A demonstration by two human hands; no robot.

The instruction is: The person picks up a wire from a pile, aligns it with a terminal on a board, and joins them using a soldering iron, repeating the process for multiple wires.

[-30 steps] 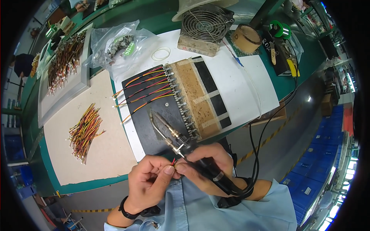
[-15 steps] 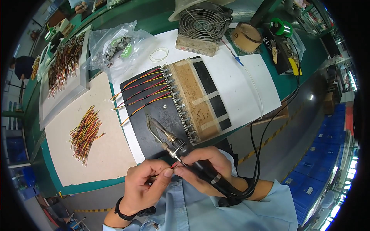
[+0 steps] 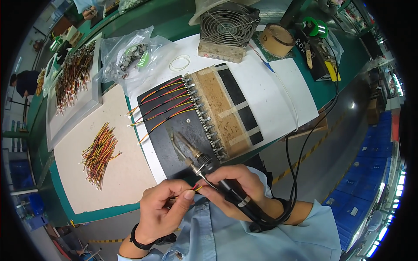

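Between thumb and forefinger, my left hand (image 3: 167, 206) pinches a thin wire lead (image 3: 198, 188) with red and yellow strands. My right hand (image 3: 237, 187) is wrapped round the black handle of a soldering iron (image 3: 233, 195), its metal tip and side tube pointing up and left over the black board. Right fingertips are close to the wire ends; whether they grip them too I cannot tell. Beyond lies a black jig board (image 3: 167, 143) with a row of small metal connectors (image 3: 201, 114). Several red, black and yellow wires (image 3: 167, 102) run from the upper connectors to the left.
A bundle of loose wires (image 3: 100, 154) lies on beige card at the left, near a tray of wire harnesses (image 3: 72, 82). Behind are a bag of small parts (image 3: 133, 56), a fan (image 3: 228, 28), a tape roll (image 3: 278, 39) and a green solder spool (image 3: 315, 28). Black cables (image 3: 300, 152) hang at the right.
The red and yellow strands at my left fingertips show more plainly now, the fingertips of the two hands slightly further apart. The view has shifted a little; both hands keep their hold.
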